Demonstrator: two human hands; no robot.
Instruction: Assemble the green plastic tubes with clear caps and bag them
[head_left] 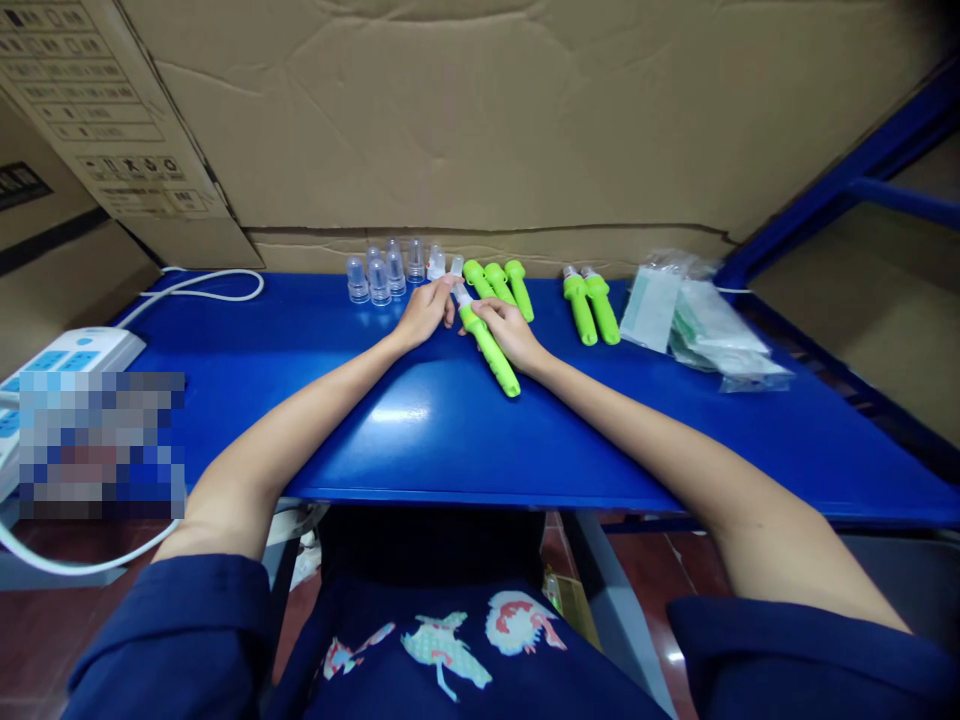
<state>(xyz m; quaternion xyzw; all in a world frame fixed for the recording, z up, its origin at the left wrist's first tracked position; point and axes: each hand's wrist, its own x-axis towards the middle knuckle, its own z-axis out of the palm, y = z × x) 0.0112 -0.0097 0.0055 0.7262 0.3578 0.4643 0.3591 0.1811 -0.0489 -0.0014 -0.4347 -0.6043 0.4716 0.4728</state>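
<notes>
My right hand point(511, 332) is wrapped round a lime-green flashlight-shaped plastic stick point(493, 358), which slants with its tail toward me. At its far end sits a clear cap point(462, 294), and the fingers of my left hand point(426, 312) are closed on it. Just beyond my hands, three more green sticks point(517, 288) lie side by side without clear tips. Left of them stand several clear domed caps point(379, 280), a couple showing red and white marks. To the right lie two green sticks point(598, 308) with clear tips on.
Plastic-wrapped pale green packets point(697, 315) lie at the right of the blue table point(390, 440). A white power strip point(82, 350) with a white cable is at the left edge. Cardboard point(480, 120) walls the back; a blue metal frame point(847, 190) rises at the right.
</notes>
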